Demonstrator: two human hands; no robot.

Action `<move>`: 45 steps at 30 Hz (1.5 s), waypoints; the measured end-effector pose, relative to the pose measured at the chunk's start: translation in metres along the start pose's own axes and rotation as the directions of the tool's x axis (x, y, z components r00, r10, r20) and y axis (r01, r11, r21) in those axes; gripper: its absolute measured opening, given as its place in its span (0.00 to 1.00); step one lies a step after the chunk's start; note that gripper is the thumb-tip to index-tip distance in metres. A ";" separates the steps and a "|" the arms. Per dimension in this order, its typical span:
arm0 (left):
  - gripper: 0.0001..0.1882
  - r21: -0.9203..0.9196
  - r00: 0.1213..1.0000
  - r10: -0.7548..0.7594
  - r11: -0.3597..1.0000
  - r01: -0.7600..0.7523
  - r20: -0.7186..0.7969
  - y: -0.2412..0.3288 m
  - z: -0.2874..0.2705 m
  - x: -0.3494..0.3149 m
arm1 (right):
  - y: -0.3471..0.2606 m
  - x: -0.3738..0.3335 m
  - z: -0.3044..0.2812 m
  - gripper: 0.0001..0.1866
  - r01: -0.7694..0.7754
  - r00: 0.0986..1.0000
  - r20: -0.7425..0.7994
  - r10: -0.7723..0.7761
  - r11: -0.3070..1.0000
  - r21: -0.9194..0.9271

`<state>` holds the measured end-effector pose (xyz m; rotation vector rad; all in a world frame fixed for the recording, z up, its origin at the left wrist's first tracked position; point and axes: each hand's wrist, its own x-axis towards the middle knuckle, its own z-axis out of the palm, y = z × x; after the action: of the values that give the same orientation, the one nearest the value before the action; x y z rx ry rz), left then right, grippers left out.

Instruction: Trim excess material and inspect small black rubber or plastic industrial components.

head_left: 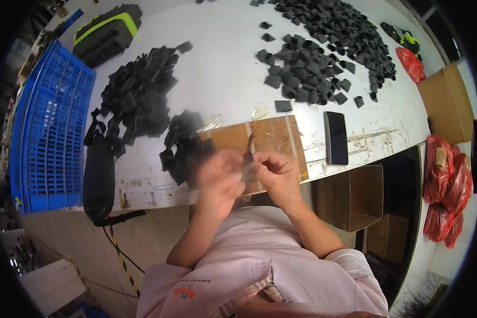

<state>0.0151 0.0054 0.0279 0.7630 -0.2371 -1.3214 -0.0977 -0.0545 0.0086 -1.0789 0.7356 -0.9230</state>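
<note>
My right hand (276, 174) is closed in a pinch above the near edge of the table, its fingertips on a small dark piece (248, 157). Right beside it is my left hand (218, 180), smeared by motion, so its grip is unclear. Beneath my hands a brown cardboard sheet (281, 135) lies taped to the white table (217, 69). A small heap of black pieces (177, 143) sits just left of my left hand. Beyond my right hand is a large pile of short black sleeve-like pieces (307, 69), some showing round open ends.
A blue plastic crate (53, 127) stands at the left, near another black pile (138, 95) and a long dark rounded object (98, 180). A black phone (336, 138) lies right of the cardboard. Red plastic bags (442, 175) and cardboard boxes (445, 103) are at the right.
</note>
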 end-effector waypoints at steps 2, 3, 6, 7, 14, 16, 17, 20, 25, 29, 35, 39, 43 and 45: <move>0.08 0.133 0.999 -0.031 0.991 0.031 -0.008 0.007 0.010 -0.003 | -0.018 0.003 -0.007 0.03 -0.357 0.934 0.093 0.346 0.918 0.169; 0.09 0.283 0.999 0.038 0.958 -0.032 -0.015 0.006 0.003 -0.004 | -0.018 0.002 -0.008 0.03 -0.345 0.938 0.085 0.335 0.923 0.169; 0.09 0.767 0.820 0.563 0.477 -0.429 0.109 -0.011 0.003 0.000 | -0.012 -0.002 -0.010 0.04 -0.527 0.846 0.416 0.335 0.650 0.548; 0.09 0.834 0.732 0.645 0.266 -0.484 0.219 -0.013 -0.001 0.002 | -0.015 -0.001 -0.008 0.04 -0.525 0.845 0.420 0.330 0.661 0.537; 0.09 0.122 0.988 0.142 0.981 -0.148 0.059 0.008 0.010 0.010 | -0.040 0.009 -0.015 0.10 -0.231 0.918 0.341 0.204 0.972 0.040; 0.14 -0.024 0.990 -0.015 1.000 0.019 0.140 0.027 0.019 0.014 | -0.062 0.014 -0.007 0.11 -0.237 0.906 0.371 0.203 0.970 0.049; 0.12 -0.206 0.943 -0.055 0.970 0.128 0.327 0.034 0.027 0.016 | -0.072 0.019 -0.003 0.11 -0.038 0.932 0.358 0.056 0.998 -0.057; 0.12 -0.380 0.921 -0.038 0.904 0.197 0.387 0.043 0.032 0.022 | -0.088 0.036 0.006 0.12 -0.049 0.925 0.376 0.060 0.998 -0.038; 0.11 -0.444 0.946 -0.152 0.853 0.272 0.287 0.016 -0.006 0.038 | -0.047 0.041 -0.006 0.13 -0.203 0.895 0.413 0.169 0.978 0.040; 0.11 -0.545 0.936 -0.166 0.775 0.319 0.311 0.022 0.004 0.033 | -0.055 0.051 -0.006 0.14 -0.240 0.852 0.495 0.169 0.967 0.084; 0.10 -0.637 0.917 -0.189 0.669 0.383 0.352 0.012 -0.012 0.039 | -0.046 0.057 -0.004 0.14 -0.276 0.849 0.492 0.193 0.956 0.099; 0.11 -0.164 0.996 -0.030 0.986 0.042 0.079 0.016 0.001 0.029 | -0.040 0.057 -0.007 0.14 -0.213 0.873 0.462 0.155 0.974 0.075; 0.16 0.342 0.959 0.278 0.897 -0.281 0.059 0.017 0.018 0.021 | -0.049 0.050 -0.007 0.13 0.000 0.928 0.366 0.069 0.983 -0.185; 0.15 0.563 0.855 0.468 0.654 -0.505 0.223 0.022 0.022 0.025 | -0.054 0.043 -0.006 0.11 0.147 0.954 0.298 -0.038 0.924 -0.354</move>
<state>0.0264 -0.0246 0.0511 1.1046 -0.8924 -0.7282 -0.0977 -0.1059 0.0554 -1.5609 0.6339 -0.6978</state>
